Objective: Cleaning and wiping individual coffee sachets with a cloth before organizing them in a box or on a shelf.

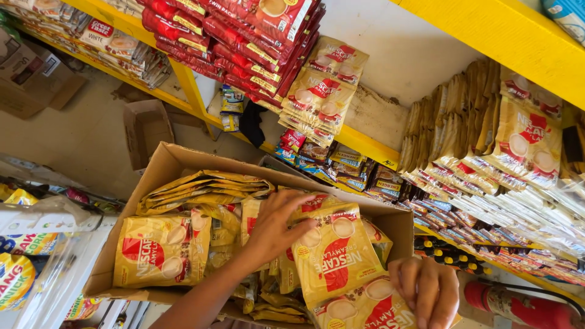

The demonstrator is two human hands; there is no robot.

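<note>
An open cardboard box (163,163) holds several yellow coffee-mix packets with red labels and printed cups. My left hand (277,224) reaches into the box, fingers spread over the top edge of one upright yellow packet (334,256), gripping it. My right hand (426,289) is at the lower right, fingers curled over the top of another yellow packet (359,307) near the box's front corner. A further packet (159,250) lies flat at the box's left side.
Yellow shelves (365,143) behind the box carry stacks of red packets (244,36), yellow packets (323,88) and rows of sachets (487,176). Empty cardboard boxes (146,125) sit on the floor at left. Plastic-wrapped goods (24,256) lie at the left edge.
</note>
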